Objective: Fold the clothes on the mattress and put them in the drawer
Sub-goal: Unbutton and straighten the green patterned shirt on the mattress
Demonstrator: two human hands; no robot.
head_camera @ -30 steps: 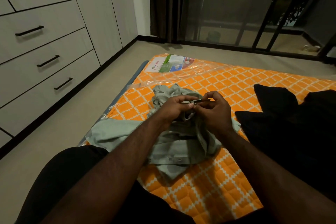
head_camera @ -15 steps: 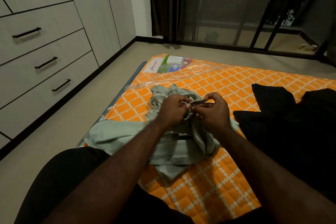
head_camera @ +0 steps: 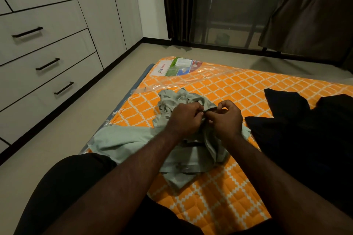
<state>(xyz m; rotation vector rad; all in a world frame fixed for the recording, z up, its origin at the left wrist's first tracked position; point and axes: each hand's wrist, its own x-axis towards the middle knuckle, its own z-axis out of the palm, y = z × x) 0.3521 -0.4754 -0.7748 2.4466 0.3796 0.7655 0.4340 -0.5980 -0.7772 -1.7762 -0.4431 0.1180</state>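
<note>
Both grips are closed on one small strip of cloth. The left hand (head_camera: 184, 118) and the right hand (head_camera: 226, 118) meet fingertip to fingertip, and each pinches a narrow edge of the pale green shirt (head_camera: 122, 139), raised slightly off the heap. It may be a placket or collar edge, but the detail is too small and dim to tell.

The shirt lies crumpled under and around both hands, near the left edge of the orange, white-latticed mattress (head_camera: 238, 86). Its bulk runs from a bunched part beyond the hands back toward the person. One flatter panel spreads out to the left and reaches the mattress edge. The pinched edge sits between the hands, so neither is nearer. The shirt probably needs spreading flat before any fold, and most of the loose cloth lies left of and below the grip.

On the right-hand side a black garment (head_camera: 305, 139) lies unfolded on the mattress, just beside the shirt. Whether the two touch cannot be told. Clear plastic wrap (head_camera: 191, 80) and a printed label (head_camera: 175, 66) cover the far left corner of the mattress.

Across a strip of floor (head_camera: 86, 120) to the left stands a wall of drawers (head_camera: 57, 44) with dark bar handles. All of them are shut, so their contents are hidden and none is ready to receive clothes.
</note>
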